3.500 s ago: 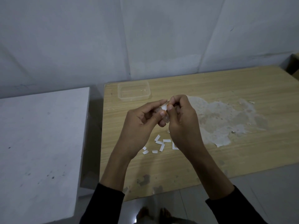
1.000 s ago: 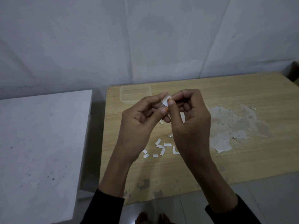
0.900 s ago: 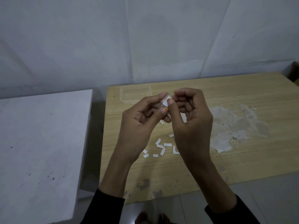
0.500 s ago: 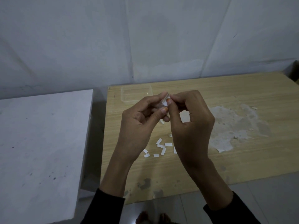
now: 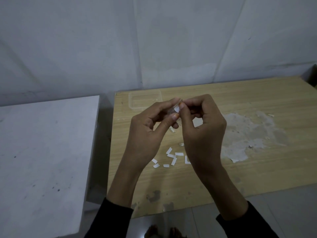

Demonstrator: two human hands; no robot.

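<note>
Both hands are raised above the wooden table. My left hand grips a small clear object between thumb and fingers. A small white paper label shows on it. My right hand pinches at that label with thumb and forefinger, its other fingers curled. Most of the small object is hidden by the fingers. Several small white paper slips lie on the table below the hands.
A clear plastic tub stands at the table's far left corner. A patch of peeled veneer marks the table's right middle. A white block surface lies to the left across a gap. A wall stands behind.
The hands stay together at the same spot. My right hand's fingers have shifted slightly on the white label; the view has moved a little.
</note>
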